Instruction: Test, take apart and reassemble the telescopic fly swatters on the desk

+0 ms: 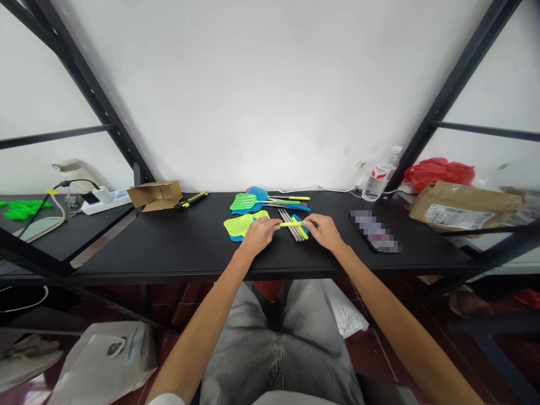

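Note:
Between my two hands lies a yellow fly swatter handle (291, 224), held level just above the black table. The fingers of my left hand (258, 233) are closed on its left end, while my right hand (324, 229) pinches the right end. Under the handle several silver metal rods (298, 234) lie side by side, with loose yellow and blue handles among them. Beside my left hand are yellow fly swatter heads (236, 226) with blue ones beneath, partly hidden by that hand. Behind them, a pile of fly swatters (243, 201) in green and blue has its rods pointing right.
A phone-like blurred object (375, 232) and a water bottle (380, 175) stand to the right. Farther right are a parcel (464, 205) and a red plastic bag (441, 170). An open cardboard box (156, 197) and a yellow-black cutter (194, 199) lie left. Black frame posts flank the table (169, 247).

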Tool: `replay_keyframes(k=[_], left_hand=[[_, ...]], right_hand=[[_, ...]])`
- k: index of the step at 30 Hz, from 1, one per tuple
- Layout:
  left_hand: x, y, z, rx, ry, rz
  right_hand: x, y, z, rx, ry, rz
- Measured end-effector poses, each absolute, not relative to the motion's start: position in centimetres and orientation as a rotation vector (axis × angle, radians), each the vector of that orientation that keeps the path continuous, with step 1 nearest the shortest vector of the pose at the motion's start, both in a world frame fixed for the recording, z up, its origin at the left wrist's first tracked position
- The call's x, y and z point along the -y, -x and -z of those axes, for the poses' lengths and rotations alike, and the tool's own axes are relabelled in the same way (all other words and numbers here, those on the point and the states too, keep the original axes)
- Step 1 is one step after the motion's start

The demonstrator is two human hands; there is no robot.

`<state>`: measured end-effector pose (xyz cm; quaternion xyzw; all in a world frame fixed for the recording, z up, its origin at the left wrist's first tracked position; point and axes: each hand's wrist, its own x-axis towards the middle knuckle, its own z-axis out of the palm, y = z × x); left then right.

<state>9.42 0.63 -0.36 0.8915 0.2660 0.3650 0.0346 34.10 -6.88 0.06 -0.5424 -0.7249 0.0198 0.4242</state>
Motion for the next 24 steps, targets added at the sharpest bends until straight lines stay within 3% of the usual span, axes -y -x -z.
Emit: replay_keyframes(k=[16, 21, 24], left_hand=[[-0.5, -9.4, -0.3, -0.78, -2.77, -1.165], [-1.3, -6.2, -0.9, -1.209, -2.66, -1.292], [-1.6, -3.2, -0.6, -1.491, -2.612, -1.12]], right_hand=[[6.7, -33.8, 0.3, 1.918, 1.395, 0.006], [6.8, -34.1, 0.1, 1.828, 1.445, 0.038], [6.8, -34.2, 0.1, 1.821, 1.46, 0.044]])
